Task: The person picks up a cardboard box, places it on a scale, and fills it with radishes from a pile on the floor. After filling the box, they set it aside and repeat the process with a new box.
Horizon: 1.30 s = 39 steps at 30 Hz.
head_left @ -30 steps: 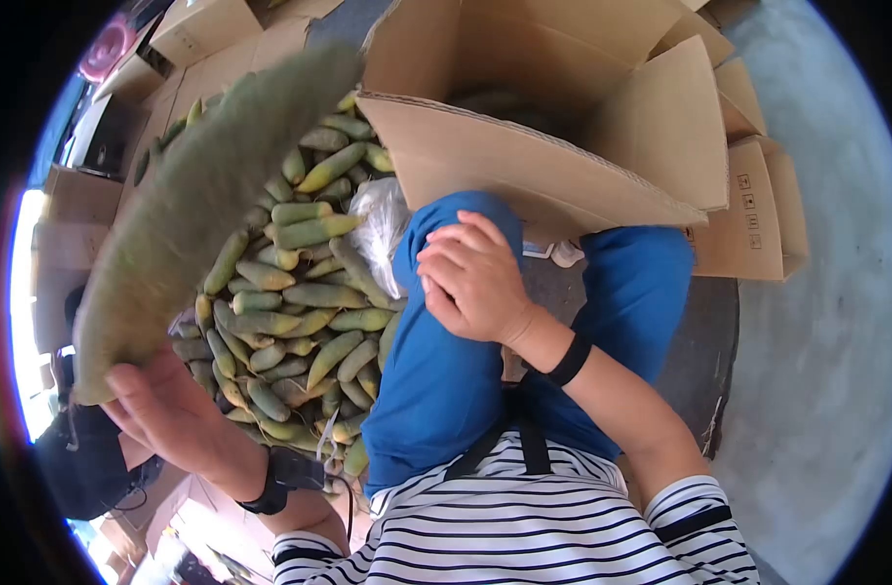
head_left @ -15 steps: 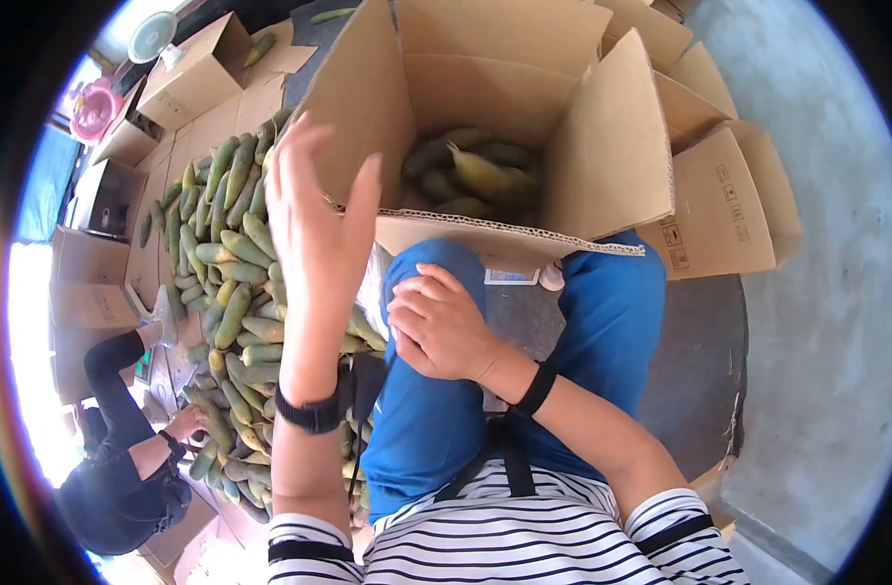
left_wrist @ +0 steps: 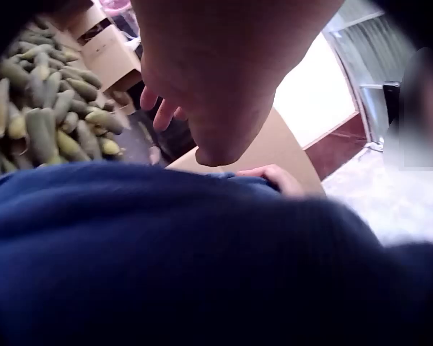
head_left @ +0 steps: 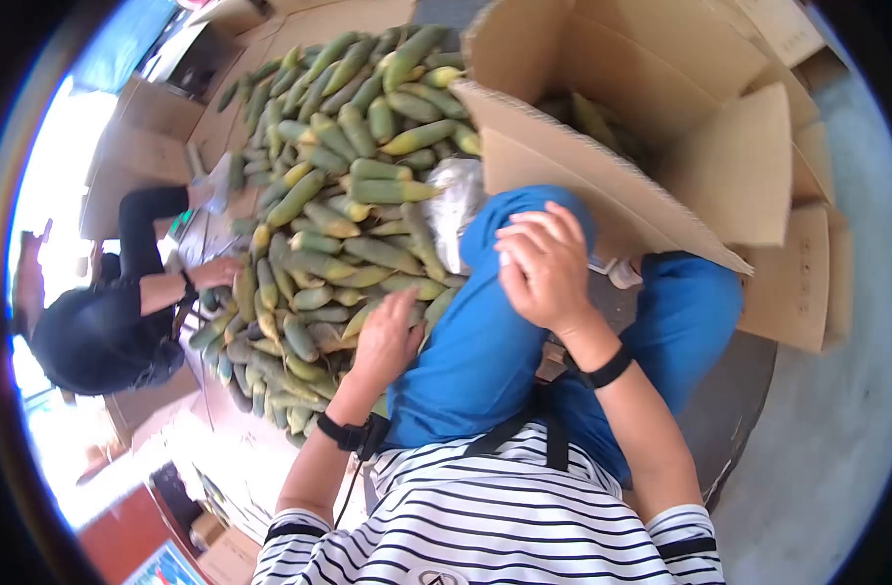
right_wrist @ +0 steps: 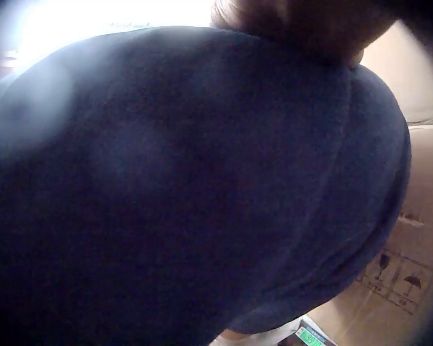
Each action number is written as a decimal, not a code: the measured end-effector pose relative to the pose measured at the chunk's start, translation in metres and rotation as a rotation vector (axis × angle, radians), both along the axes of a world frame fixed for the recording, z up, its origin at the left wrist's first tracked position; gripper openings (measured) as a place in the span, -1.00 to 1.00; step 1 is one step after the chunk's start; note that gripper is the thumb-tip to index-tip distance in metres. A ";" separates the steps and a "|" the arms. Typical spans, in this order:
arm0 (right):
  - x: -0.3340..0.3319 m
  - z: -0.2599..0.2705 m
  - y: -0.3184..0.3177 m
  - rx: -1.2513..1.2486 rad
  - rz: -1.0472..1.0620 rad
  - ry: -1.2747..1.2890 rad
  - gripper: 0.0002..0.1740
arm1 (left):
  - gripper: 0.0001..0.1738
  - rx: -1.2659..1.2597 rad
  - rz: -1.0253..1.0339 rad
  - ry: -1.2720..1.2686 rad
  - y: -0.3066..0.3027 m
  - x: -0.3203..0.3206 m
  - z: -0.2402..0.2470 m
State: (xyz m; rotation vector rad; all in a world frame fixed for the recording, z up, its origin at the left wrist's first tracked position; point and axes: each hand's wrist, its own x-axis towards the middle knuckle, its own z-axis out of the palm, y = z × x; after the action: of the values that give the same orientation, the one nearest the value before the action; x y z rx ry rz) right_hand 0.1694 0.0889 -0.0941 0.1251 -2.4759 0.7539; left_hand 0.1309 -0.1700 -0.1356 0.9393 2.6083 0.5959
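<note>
My left hand [head_left: 387, 336] is over the near edge of a heap of green radishes [head_left: 383, 255], beside my left thigh. Its fingers extend loosely, and nothing shows in its grasp. From the left wrist view, the same hand [left_wrist: 216, 79] hangs above the blue trouser leg [left_wrist: 187, 252], fingers apart from the heap behind. My right hand [head_left: 543, 268] rests on my left knee with relaxed fingers. Beyond the knees stands an open cardboard box [head_left: 602, 180], with some green radishes [head_left: 592, 122] partly visible inside it.
A clear plastic bag [head_left: 456, 205] lies between the heap and my knee. To the left, another person [head_left: 105, 322] reaches a hand to the heap. More cartons [head_left: 787, 283] stand at the right. Low by the box, a small lit green display [right_wrist: 310, 336] shows in the right wrist view.
My left hand held a radish raised at the left, then was over the box with spread fingers and without it. Now it has come back down to the heap. The right hand stays on the knee.
</note>
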 end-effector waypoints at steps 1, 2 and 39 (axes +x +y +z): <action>-0.001 -0.002 0.000 0.024 -0.003 0.009 -0.90 | -0.51 -0.154 -0.028 -0.102 -0.016 0.005 -0.013; -0.002 -0.002 -0.001 0.015 0.027 0.010 -0.90 | -0.51 -0.161 0.003 -0.104 -0.036 0.010 -0.033; -0.018 0.014 -0.019 0.196 0.031 -0.149 -0.89 | -0.56 0.681 1.382 -1.041 -0.187 0.015 -0.164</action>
State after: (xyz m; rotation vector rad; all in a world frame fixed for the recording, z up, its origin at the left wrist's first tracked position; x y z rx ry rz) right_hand 0.1516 0.0700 -0.0797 0.1860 -2.6925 0.5492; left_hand 0.1459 -0.3566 -0.3001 -1.0574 1.6347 1.6865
